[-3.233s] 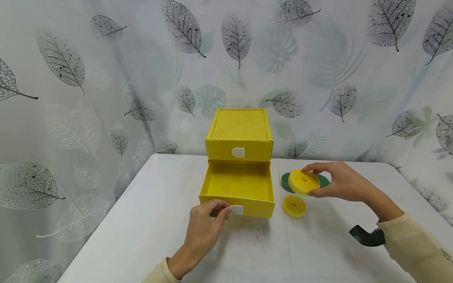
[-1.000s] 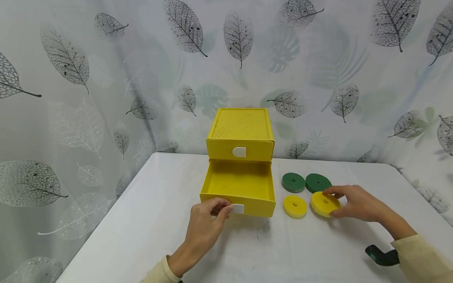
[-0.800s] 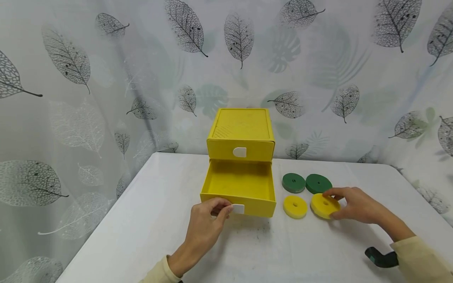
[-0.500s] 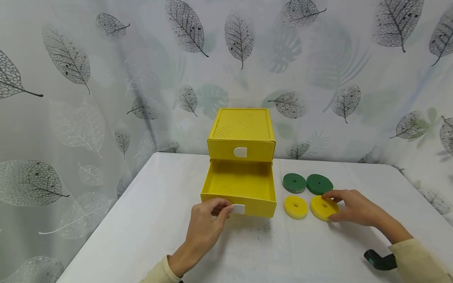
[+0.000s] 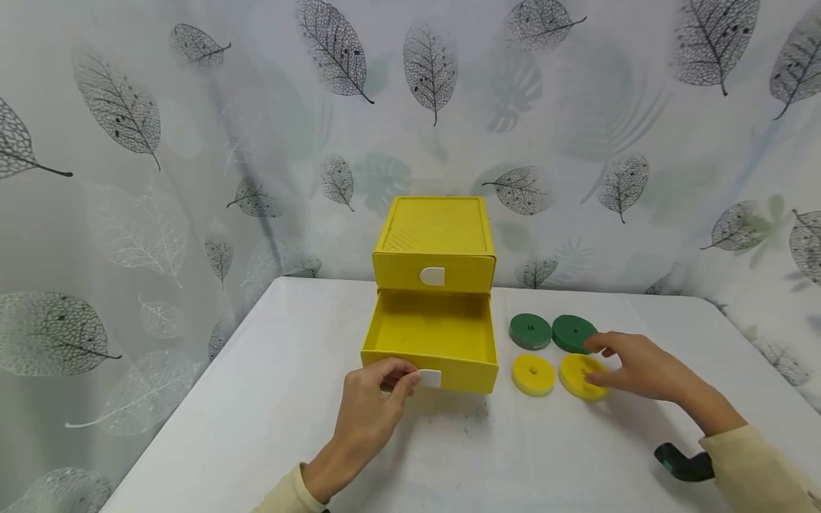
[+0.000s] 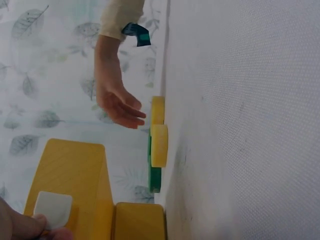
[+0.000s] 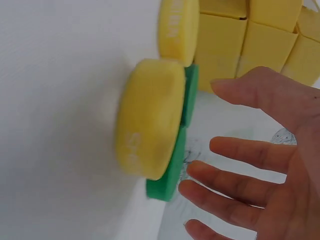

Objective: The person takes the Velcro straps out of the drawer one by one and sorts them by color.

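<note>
The white drawer tab (image 5: 430, 378) is pinched by the left hand (image 5: 375, 402), while nothing is gripped by the right hand (image 5: 648, 367) near the larger yellow disc (image 5: 570, 380).

I am in what looks like a screened-off work spot, since a leaf-print curtain (image 5: 385, 135) hangs behind and along both sides of my white table (image 5: 256, 399), though whether this is home or lab I cannot tell.

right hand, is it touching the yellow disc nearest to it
Apart. The right wrist view shows it: the right hand has its fingers spread, with a visible gap between their tips and the yellow disc.
</note>
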Available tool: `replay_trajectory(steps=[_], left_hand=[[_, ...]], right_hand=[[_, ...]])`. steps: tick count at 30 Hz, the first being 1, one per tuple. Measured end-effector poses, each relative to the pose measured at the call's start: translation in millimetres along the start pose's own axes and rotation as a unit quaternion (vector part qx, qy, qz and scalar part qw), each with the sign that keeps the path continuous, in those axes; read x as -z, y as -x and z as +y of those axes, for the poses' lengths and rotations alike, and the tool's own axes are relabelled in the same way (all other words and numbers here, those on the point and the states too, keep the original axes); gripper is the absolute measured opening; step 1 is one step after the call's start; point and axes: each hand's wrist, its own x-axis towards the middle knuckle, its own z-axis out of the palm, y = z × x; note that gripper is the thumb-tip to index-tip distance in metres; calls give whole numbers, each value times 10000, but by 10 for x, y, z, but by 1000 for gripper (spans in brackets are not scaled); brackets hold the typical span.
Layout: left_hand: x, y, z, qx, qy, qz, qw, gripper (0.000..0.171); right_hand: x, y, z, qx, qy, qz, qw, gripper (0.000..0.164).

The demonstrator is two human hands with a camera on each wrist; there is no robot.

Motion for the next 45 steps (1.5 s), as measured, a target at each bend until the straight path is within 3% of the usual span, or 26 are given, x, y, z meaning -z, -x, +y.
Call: replay_trajectory(steps=[14,26,37,45], left_hand=[[-29,-87,-31,28,9,53,10000,5],[-105,-242,-132,19,-65,142,9999,5],[-252,-467,-322,16,175,455,9988,6],[-344,-583,-469,-237,178,815,9962,8]], right_hand=[[87,-28,-554,671,-97,865,9939,43],[-41,-81,-874,1196,-49,924,9885,36],[-215,-180,-1040,1123,-250,510,9921,34],[-317,-283,-1135,1306,-269,483,9899,34]])
